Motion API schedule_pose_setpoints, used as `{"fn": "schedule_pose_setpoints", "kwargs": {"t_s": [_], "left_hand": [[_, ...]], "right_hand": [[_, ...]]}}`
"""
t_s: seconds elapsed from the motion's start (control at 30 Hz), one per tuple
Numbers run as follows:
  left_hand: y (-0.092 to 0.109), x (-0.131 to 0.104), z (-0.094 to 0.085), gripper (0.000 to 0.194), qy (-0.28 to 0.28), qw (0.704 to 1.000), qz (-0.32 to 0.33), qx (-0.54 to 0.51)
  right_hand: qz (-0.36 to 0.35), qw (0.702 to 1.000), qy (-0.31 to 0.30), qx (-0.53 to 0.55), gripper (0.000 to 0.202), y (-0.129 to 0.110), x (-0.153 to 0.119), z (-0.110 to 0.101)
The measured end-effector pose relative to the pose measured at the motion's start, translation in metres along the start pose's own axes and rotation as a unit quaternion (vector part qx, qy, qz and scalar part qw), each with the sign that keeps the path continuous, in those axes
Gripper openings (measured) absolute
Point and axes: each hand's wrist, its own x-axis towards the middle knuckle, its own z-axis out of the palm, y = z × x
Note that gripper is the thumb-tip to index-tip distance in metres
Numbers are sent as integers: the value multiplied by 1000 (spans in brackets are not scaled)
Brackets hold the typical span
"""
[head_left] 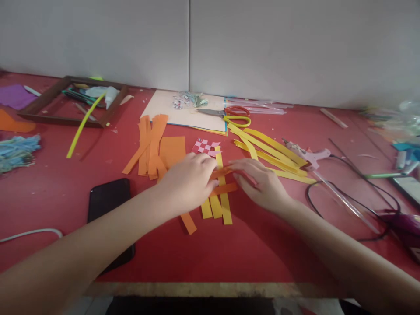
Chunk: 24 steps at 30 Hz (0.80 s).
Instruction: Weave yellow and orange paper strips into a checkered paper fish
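Observation:
Several yellow paper strips (226,210) lie lengthwise in the middle of the red table, with orange paper strips (226,188) crossing them. My left hand (188,181) is curled over the left part of this crossing, its fingers and thumb closed at an orange strip. From the other side, my right hand (262,181) pinches the right end of the upper orange strip. Part of the weave is hidden under my left hand. Just beyond my fingers is a small pink and red checkered paper fish (204,146).
Loose orange strips (144,148) and a black phone (110,197) are to the left. Scissors (236,116) rest on a cream sheet (157,107) at the back. More yellow strips (278,153) and a pink glue gun (310,157) with a black cord lie right. A brown frame (61,120) stands back left.

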Motion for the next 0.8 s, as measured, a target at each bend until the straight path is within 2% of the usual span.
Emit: {"fn": "schedule_pose_setpoints", "kwargs": {"t_s": [0.1, 0.2, 0.47, 0.57, 0.67, 0.8], "left_hand": [[-3, -12, 13, 35, 1, 996, 39, 84], [-10, -22, 28, 51, 15, 995, 44, 91], [-21, -25, 43, 42, 89, 992, 88, 4], [-24, -25, 44, 46, 111, 989, 93, 19], [-23, -27, 45, 53, 108, 989, 96, 42], [-16, -30, 51, 68, 115, 990, 46, 70]], "right_hand": [[-2, 1000, -20, -11, 24, 2, 6, 5], [-4, 1000, -12, -20, 22, 4, 5, 9], [-25, 999, -3, -23, 17, 2, -1, 7], [-65, 998, -14, -14, 20, 5, -3, 6], [-110, 994, -21, -15, 19, 9, -5, 5], [-133, 990, -19, -30, 13, 11, -5, 6]]}}
